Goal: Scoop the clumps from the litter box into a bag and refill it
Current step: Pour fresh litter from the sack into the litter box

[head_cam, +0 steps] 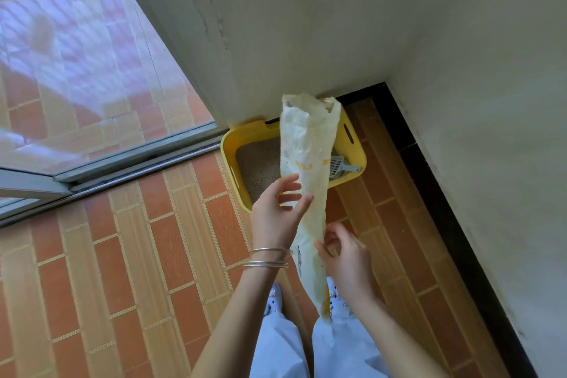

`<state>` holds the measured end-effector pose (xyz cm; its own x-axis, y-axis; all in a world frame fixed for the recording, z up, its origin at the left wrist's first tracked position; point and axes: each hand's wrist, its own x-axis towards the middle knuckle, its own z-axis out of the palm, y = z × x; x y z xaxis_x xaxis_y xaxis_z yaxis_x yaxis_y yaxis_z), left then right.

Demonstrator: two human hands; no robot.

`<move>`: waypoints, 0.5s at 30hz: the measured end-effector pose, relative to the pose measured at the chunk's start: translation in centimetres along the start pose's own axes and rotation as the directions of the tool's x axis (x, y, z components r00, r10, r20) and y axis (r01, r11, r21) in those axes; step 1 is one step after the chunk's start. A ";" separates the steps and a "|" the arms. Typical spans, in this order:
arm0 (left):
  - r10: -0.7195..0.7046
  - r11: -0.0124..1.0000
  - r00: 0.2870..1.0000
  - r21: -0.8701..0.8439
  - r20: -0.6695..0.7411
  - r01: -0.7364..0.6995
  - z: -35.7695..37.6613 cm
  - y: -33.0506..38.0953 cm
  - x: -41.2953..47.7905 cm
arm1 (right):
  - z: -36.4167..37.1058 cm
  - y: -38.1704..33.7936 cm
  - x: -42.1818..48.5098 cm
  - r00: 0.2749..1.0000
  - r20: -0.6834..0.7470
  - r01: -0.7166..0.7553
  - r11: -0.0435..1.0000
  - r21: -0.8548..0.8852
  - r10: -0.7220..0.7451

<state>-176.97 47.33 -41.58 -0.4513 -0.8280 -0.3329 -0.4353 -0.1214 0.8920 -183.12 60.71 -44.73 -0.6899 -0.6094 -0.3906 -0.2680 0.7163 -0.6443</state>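
Bag (pixel 306 144): pale yellowish plastic, long and slack, held upright between both hands; its open mouth stands well above the fingers; its tail hangs below the right hand, in front of the trousers (pixel 276 347).
Left hand (pixel 276 215): fingers nearly straight, tips on the bag's left edge about midway up; whether thumb and forefinger nip the film is hard to tell from this angle.
Right hand (pixel 345 258): fingers curled, pinching the bag's right edge, lower than the left fingertips.
Litter box (pixel 228 147): yellow, on the floor in the wall corner; beyond the fingertips of both hands, partly hidden behind the bag; touched by neither hand.
Litter (pixel 260 169): grey-brown grains in the box, just beyond the left fingertips.
Scoop (pixel 339 166): grey, slotted, lying at the box's right end; beyond the right fingers, just right of the bag.
Bangles (pixel 270 258): thin, silver, on the left wrist, behind the fingers.
Floor (pixel 122 255): orange and tan brick-pattern tiles, under both hands.
Sliding door (pixel 92 70): glass, well left of the left fingers.
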 end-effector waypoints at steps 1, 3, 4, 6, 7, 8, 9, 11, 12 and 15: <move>0.009 1.000 1.000 -0.001 0.020 -0.009 -0.3 -0.5 -0.3 | -0.3 0.0 0.0 1.000 0.001 0.004 1.000 0.023 -0.004; 0.039 0.998 0.998 0.041 0.052 -0.041 -1.1 -1.8 -1.2 | -0.8 -0.1 0.0 0.999 -0.015 0.033 0.997 0.064 -0.032; 0.060 0.994 0.996 0.088 0.070 -0.067 -1.4 -2.5 -1.8 | -0.9 -0.2 0.1 0.998 -0.025 0.053 0.995 0.080 -0.051; 0.074 0.979 0.991 0.179 0.115 -0.094 -1.8 -4.0 -3.5 | -1.0 -0.4 0.3 0.997 -0.034 0.071 0.991 0.117 -0.068; 0.061 0.975 0.988 0.202 0.140 -0.089 -1.9 -4.7 -4.5 | -1.0 -0.5 0.4 0.997 -0.032 0.075 0.988 0.132 -0.072; 0.036 0.975 0.986 0.212 0.164 -0.071 -1.9 -5.3 -5.5 | -1.0 -0.6 0.6 0.997 -0.028 0.082 0.987 0.140 -0.079; 0.004 0.975 0.983 0.218 0.184 -0.045 -1.8 -5.9 -6.5 | -1.1 -0.8 0.8 0.996 -0.021 0.088 0.986 0.145 -0.086; -0.064 0.974 0.975 0.227 0.214 0.014 -1.4 -6.9 -8.4 | -1.1 -1.2 1.1 0.996 -0.011 0.089 0.983 0.158 -0.088; -0.090 0.974 0.971 0.222 0.223 0.039 -1.0 -7.3 -9.2 | -1.1 -1.5 1.2 0.996 -0.010 0.085 0.982 0.169 -0.085; -0.163 0.976 0.958 0.183 0.237 0.120 0.2 -7.5 -11.3 | -0.6 -1.9 1.5 0.997 -0.007 0.076 0.979 0.190 -0.076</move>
<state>-168.75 57.74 -44.54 -0.5461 -0.6435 -0.5364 -0.6218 -0.1177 0.7743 -184.05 58.68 -43.70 -0.6722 -0.6598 -0.3360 -0.1866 0.5901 -0.7855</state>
